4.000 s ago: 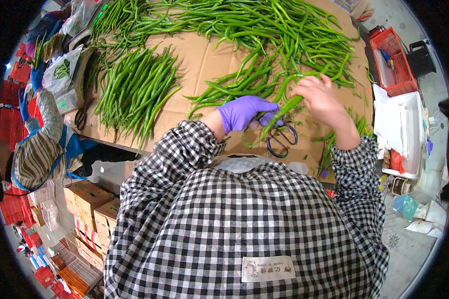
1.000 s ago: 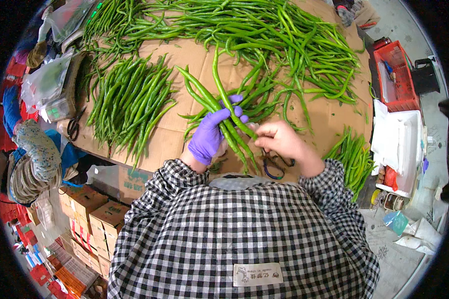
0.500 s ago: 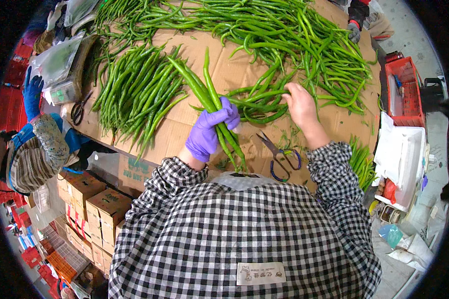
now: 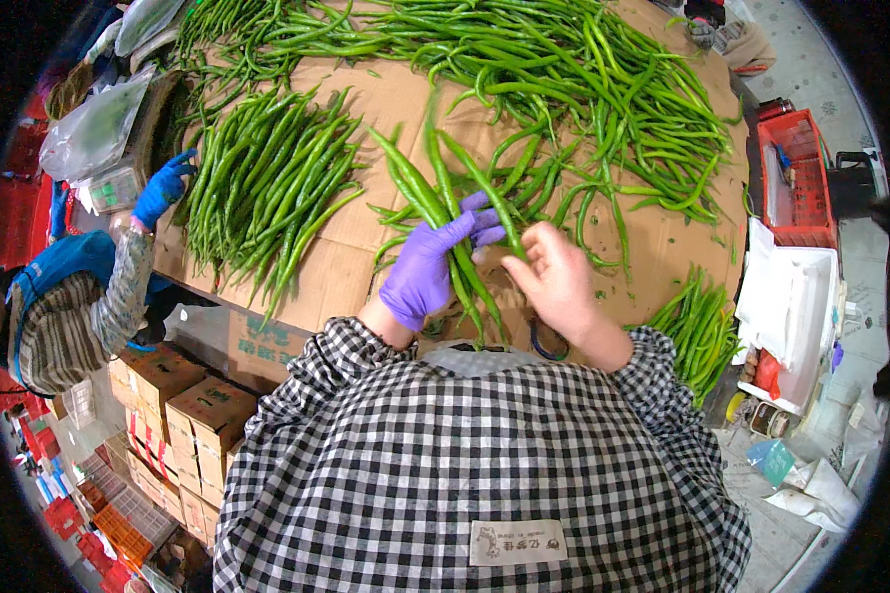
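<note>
My left hand (image 4: 423, 269), in a purple glove, grips several long green chili peppers (image 4: 415, 188) fanned upward. My bare right hand (image 4: 554, 282) has thumb and fingers closed on the lower end of another pepper (image 4: 494, 208), right beside the gloved fingers. Below my right hand, the blue-handled scissors (image 4: 549, 346) lie mostly hidden on the cardboard (image 4: 366, 277). A lined-up pile of peppers (image 4: 267, 188) is to the left, a large loose heap (image 4: 564, 69) spreads across the back, and a smaller pile (image 4: 687, 326) rests to the right.
A co-worker's blue-gloved hand (image 4: 163, 188) is at the left table edge, near plastic bags (image 4: 94, 128). Another person's gloved hand (image 4: 702, 33) shows at the back right. A red crate (image 4: 796, 183) and white foam box (image 4: 791, 326) stand right; cartons (image 4: 198, 445) are stacked lower left.
My right hand has come back from the loose peppers to my left hand, with a pepper held in it. The co-worker's blue hand has moved right toward the left pile.
</note>
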A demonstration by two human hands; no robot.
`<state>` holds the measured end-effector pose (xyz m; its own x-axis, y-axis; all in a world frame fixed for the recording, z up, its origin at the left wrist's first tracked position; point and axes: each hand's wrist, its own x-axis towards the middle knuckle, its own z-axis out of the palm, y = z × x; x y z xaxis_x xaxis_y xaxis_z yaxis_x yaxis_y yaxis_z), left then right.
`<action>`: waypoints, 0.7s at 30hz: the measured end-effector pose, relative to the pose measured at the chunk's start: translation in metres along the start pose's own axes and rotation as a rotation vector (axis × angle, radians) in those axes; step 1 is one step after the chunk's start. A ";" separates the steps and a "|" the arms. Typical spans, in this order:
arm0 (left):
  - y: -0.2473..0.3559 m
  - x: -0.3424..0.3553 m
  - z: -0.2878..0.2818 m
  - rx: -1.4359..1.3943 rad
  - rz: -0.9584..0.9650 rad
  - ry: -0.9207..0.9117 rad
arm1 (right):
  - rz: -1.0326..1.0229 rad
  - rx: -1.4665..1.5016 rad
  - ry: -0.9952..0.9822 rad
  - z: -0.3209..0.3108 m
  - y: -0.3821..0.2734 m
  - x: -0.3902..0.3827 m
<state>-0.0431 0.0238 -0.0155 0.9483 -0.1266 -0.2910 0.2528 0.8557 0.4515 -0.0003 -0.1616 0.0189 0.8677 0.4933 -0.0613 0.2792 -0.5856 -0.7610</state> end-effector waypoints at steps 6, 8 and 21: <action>0.000 -0.002 -0.011 0.043 -0.065 0.040 | -0.191 -0.094 0.141 0.009 0.030 0.039; 0.003 -0.001 -0.015 0.065 -0.081 0.020 | -0.183 -0.219 0.157 0.015 0.040 0.056; 0.002 -0.010 -0.038 -0.320 -0.119 -0.099 | -0.628 -0.600 0.272 0.032 0.040 0.190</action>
<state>-0.0590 0.0454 -0.0436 0.9337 -0.2698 -0.2354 0.3049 0.9437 0.1279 0.1628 -0.0708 -0.0434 0.5293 0.7105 0.4637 0.8345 -0.5344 -0.1338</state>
